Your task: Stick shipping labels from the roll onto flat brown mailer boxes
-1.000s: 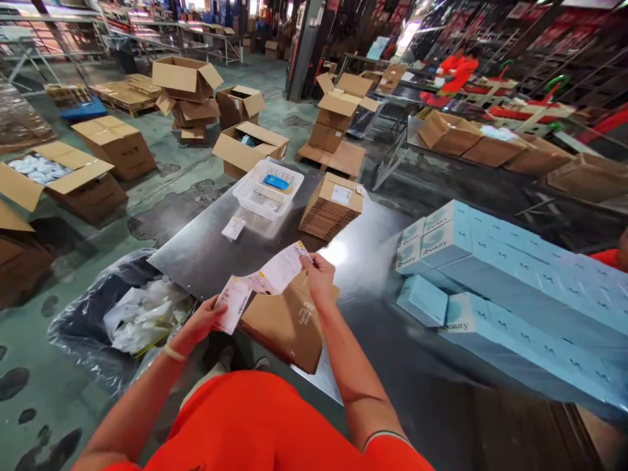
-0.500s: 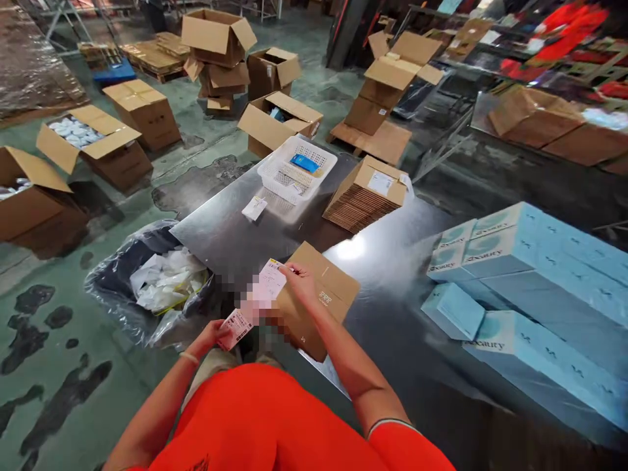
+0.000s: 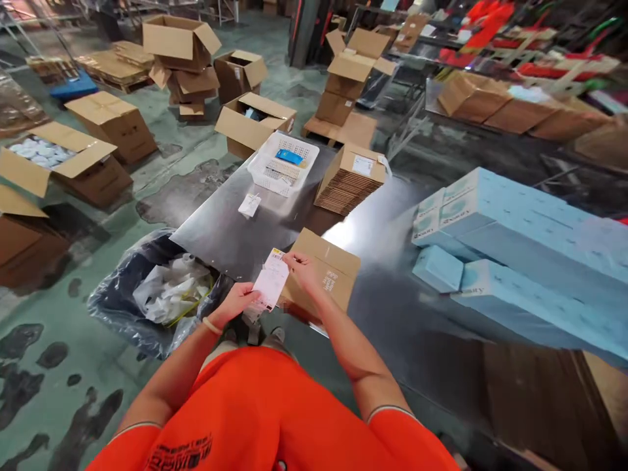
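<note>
A printed shipping label (image 3: 271, 280) hangs between my two hands, over the near edge of the metal table (image 3: 210, 219). My right hand (image 3: 303, 267) pinches its top right corner. Lower down, my left hand (image 3: 239, 301) grips the label's left side between thumb and fingers. Under my right hand and forearm lies a flat brown cardboard box (image 3: 338, 261) with white print on it. A small white packet or slip (image 3: 249, 205) rests farther back on the table.
A white plastic basket (image 3: 255, 171) with a blue packet stands beside a stack of folded cartons (image 3: 343, 190). Light blue boxes (image 3: 520, 216) fill the right side. A lined bin (image 3: 105, 297) of white scraps stands at left. Open cartons (image 3: 93, 173) occupy the floor behind.
My left hand has moved up and right, closer to my right hand. The label's lower strip, stretched out before, now appears folded or tucked below. The view has turned right.
</note>
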### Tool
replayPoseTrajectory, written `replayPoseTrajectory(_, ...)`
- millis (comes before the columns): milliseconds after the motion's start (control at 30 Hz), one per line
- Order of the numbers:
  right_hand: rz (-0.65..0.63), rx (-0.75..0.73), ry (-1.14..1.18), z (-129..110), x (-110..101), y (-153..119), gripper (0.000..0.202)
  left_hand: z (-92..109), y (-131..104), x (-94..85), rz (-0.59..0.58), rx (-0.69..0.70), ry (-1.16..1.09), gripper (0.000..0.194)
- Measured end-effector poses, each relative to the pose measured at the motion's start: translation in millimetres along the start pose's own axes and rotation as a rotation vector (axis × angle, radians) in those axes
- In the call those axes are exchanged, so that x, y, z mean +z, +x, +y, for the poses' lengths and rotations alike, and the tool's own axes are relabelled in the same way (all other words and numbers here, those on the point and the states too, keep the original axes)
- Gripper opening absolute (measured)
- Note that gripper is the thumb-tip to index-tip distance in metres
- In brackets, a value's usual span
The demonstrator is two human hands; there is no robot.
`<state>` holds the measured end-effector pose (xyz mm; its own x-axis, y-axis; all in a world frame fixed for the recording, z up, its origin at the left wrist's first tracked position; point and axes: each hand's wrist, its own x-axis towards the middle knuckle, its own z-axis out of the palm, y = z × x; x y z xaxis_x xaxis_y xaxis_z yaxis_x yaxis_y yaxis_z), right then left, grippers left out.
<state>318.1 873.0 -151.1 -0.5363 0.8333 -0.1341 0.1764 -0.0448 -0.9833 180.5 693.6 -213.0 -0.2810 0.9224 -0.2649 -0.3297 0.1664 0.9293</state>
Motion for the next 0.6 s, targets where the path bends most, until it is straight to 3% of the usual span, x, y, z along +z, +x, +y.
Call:
replayPoseTrajectory(167, 0.136, -0.026, 0.010, -5, 3, -9, 0.035, 10, 4, -8.7, -0.013, 0.021, 0.096, 0.043)
replayPoseTrajectory(400, 0.554, 0.005, 0.032, -12, -27, -11, 0.039, 18, 7, -21.6, 0.059, 0.069, 0.063, 0.038)
replayPoseTrajectory(500, 0.511, -0.047, -0.005, -18, -36, -8, 0.036, 27, 10, -25.5, 0.036, 0.080, 0.112, 0.035)
replayPoseTrajectory(600, 0.289, -0.118, -0.074, -24, -26, 0, 0.037, 41, 21, -18.8, 0.052, 0.099, 0.142, 0.042)
